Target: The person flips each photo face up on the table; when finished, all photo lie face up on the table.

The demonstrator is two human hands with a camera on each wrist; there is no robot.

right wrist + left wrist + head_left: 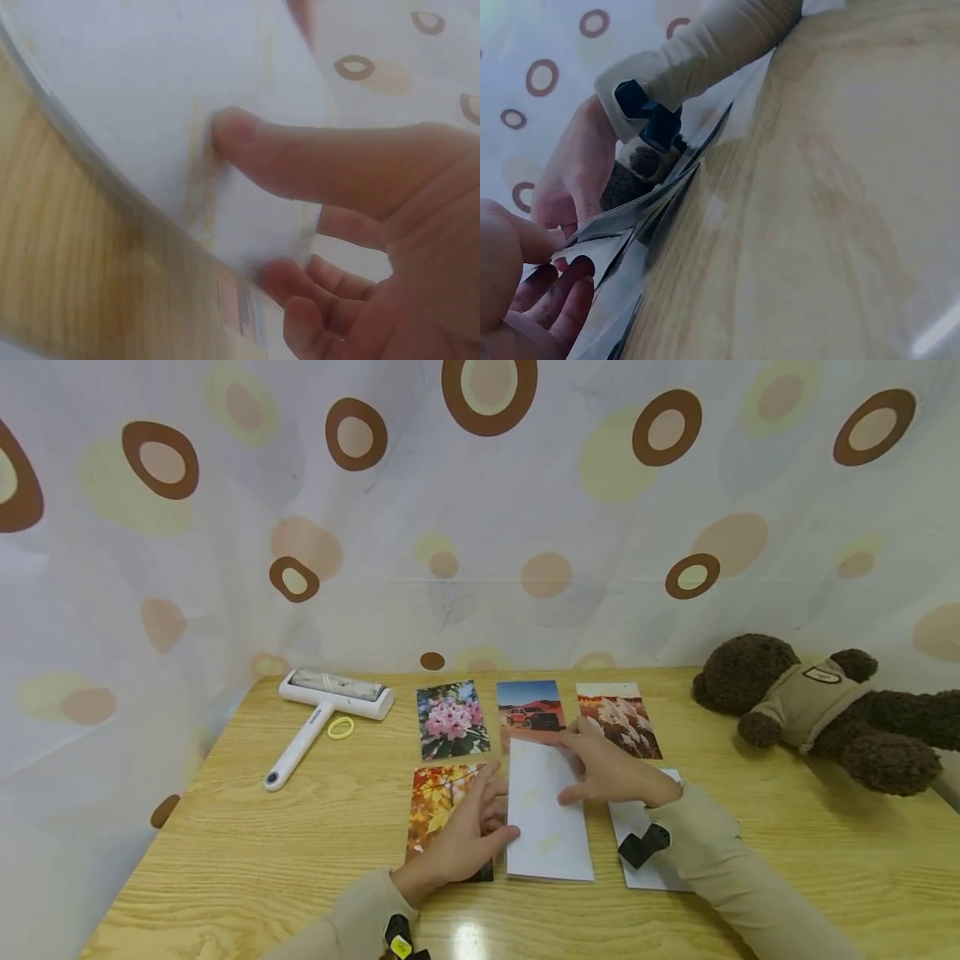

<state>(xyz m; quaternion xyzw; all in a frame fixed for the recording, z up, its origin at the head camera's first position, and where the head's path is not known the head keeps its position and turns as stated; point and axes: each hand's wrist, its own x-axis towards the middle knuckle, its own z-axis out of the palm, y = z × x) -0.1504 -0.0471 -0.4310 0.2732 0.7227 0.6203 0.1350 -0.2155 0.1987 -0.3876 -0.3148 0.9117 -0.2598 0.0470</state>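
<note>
Between my two hands is a photo print (547, 827), tilted up off the table with its white back toward me and faint yellowish marks on it. My left hand (461, 839) pinches its left edge, thumb on the near side; in the left wrist view the print's edge (622, 219) runs between thumb and fingers. My right hand (611, 768) grips the upper right edge, thumb on the white back (135, 97) and fingers behind. Under my left hand lies an autumn-leaf photo (431, 797). A white sheet (637, 835) lies partly beneath my right wrist.
Behind lie a pink-flower photo (453, 720), a red-truck photo (528, 702), partly covered, and a reed-grass photo (618, 714). A white lint roller (322, 710) and yellow ring (341, 727) are at left. A brown teddy bear (810, 710) lies at right. Patterned cloth (495, 527) hangs behind.
</note>
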